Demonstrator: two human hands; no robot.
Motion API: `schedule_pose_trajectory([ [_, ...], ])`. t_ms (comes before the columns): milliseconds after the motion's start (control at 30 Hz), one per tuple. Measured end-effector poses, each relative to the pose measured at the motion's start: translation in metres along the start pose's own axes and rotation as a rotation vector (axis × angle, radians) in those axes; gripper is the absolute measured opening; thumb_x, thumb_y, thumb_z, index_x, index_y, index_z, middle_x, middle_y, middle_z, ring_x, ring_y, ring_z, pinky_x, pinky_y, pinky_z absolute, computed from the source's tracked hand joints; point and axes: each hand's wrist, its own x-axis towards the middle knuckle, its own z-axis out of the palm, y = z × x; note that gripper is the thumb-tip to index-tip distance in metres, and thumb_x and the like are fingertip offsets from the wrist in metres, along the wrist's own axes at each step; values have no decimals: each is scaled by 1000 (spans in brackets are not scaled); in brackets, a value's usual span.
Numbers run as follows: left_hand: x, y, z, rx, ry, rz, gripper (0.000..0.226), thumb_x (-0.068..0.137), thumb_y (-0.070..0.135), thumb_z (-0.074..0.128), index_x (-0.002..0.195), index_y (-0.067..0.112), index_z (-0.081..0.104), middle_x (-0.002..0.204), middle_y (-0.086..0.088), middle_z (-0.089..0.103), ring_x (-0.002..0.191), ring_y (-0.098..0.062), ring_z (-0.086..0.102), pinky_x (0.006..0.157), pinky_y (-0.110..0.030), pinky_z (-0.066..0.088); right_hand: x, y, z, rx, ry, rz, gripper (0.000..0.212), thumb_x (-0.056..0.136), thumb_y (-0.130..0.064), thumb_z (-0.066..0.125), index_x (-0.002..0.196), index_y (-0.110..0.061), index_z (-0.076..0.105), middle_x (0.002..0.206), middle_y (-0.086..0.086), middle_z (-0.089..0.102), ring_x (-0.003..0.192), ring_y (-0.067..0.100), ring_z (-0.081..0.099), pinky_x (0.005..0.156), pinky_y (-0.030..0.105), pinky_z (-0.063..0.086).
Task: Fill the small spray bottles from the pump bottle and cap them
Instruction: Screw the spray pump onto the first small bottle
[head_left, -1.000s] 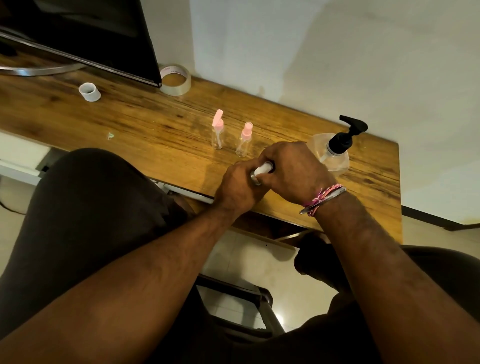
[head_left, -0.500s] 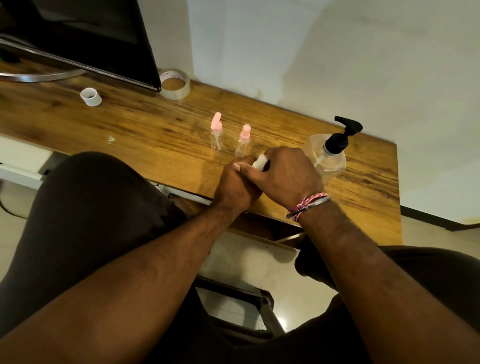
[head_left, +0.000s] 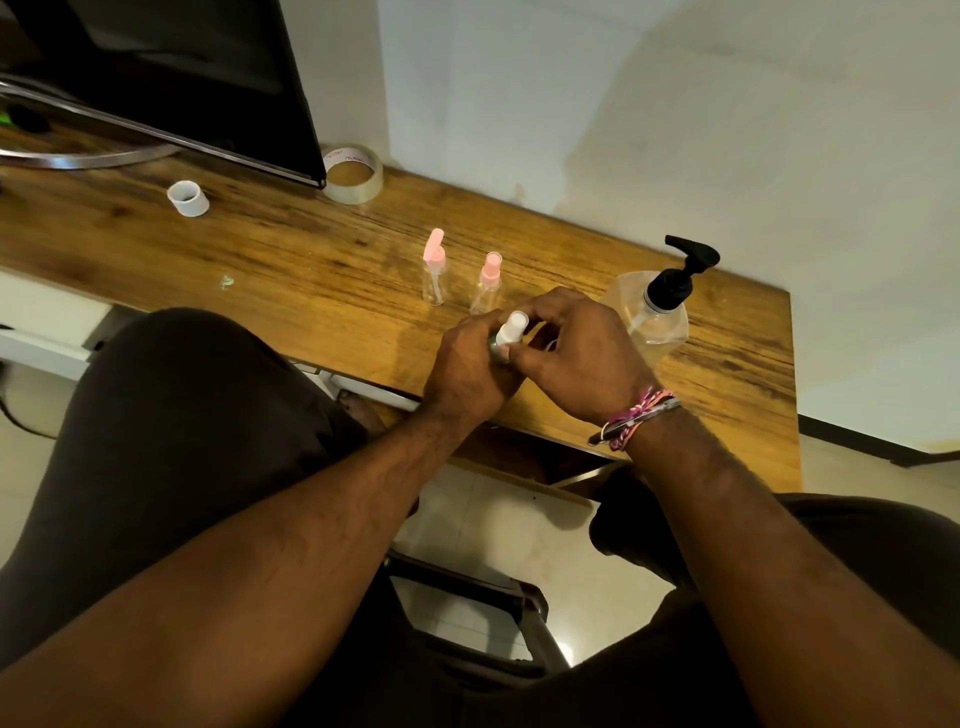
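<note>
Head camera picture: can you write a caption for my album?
Both hands hold a white-capped bottle beside the pump bottle.

The white-capped bottle is mostly hidden by curled fingers.

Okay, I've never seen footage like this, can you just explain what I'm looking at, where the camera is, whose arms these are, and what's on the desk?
The camera sits on a person's head, looking down, so the two arms are the wearer's own. There is no robot. Both hands meet at the near edge of the wooden desk: the left hand and the right hand, which wears wrist bands, together hold a small white-topped spray bottle. Behind them stand two pink-topped spray bottles, and to the right a clear pump bottle with a black pump. Farther back lie a tape roll, a small white ring and a monitor.
</note>
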Motion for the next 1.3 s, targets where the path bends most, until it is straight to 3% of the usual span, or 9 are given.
schedule_pose_trajectory([
  [133, 0, -4, 4, -5, 26, -22, 26, 85, 29, 75, 102, 9, 75, 87, -3, 75, 81, -22, 72, 68, -48, 60, 0, 3, 4, -8, 72, 40, 23, 81, -39, 87, 95, -23, 78, 91, -9, 69, 81, 4, 62, 65, 18, 45],
  [233, 0, -4, 7, -36, 50, -21, 37, 84, 40, 71, 99, 6, 73, 85, -7, 74, 79, -26, 71, 66, -49, 59, -1, 3, 8, -42, 130, 66, 28, 79, -50, 87, 86, -29, 70, 87, -10, 65, 75, -1, 56, 59, 11, 34],
  [433, 0, -1, 6, -159, 24, 6, 17, 87, 20, 76, 96, 6, 72, 82, -6, 73, 76, -25, 70, 64, -50, 58, -1, 6, 14, -41, 154, 72, 50, 70, -66, 86, 91, -28, 63, 84, -9, 64, 76, 7, 59, 60, 19, 43],
  [567, -1, -2, 2, -98, 37, 14, 27, 85, 34, 74, 98, 10, 72, 86, -3, 75, 79, -22, 72, 67, -47, 60, -4, 9, 9, 65, 65, 58, 56, 76, -51, 88, 123, -27, 68, 97, -12, 67, 86, 5, 64, 70, 21, 53],
  [733, 0, -2, 1, -17, 50, 19, 25, 84, 13, 82, 108, 10, 75, 96, -3, 77, 87, -18, 73, 75, -43, 62, -4, 12, 11, 83, 63, -15, 26, 85, -28, 84, 110, -26, 78, 101, -16, 65, 93, 5, 60, 75, 12, 42],
  [967, -2, -7, 3, -96, 40, -34, 22, 86, 24, 79, 99, 7, 73, 85, -6, 74, 78, -24, 72, 66, -52, 58, -4, 9, 23, 82, 185, 51, 33, 77, -46, 90, 82, -28, 64, 81, -15, 63, 72, 1, 60, 58, 9, 43],
  [1133, -2, 0, 2, -179, 25, 22, 19, 86, 32, 75, 93, 15, 71, 81, -1, 73, 75, -19, 71, 63, -42, 59, -3, 8, 19, 52, 151, 54, 52, 72, -60, 89, 104, -24, 69, 90, -12, 66, 78, 4, 63, 62, 15, 48],
  [1200, -1, 2, 1, -173, 18, 25, 21, 86, 28, 76, 103, 15, 73, 88, -1, 75, 81, -20, 73, 68, -44, 60, -4, 9, 13, 93, 114, 27, 52, 75, -49, 89, 118, -27, 70, 102, -11, 66, 84, 3, 65, 68, 14, 52],
  [1300, 0, 0, 1, -86, 2, 34, 32, 87, 13, 78, 118, 14, 75, 100, 2, 78, 91, -14, 74, 77, -42, 62, -5, 10, 8, 88, 72, -44, 32, 83, -28, 84, 114, -26, 77, 107, -12, 64, 92, 4, 62, 74, 13, 46],
])
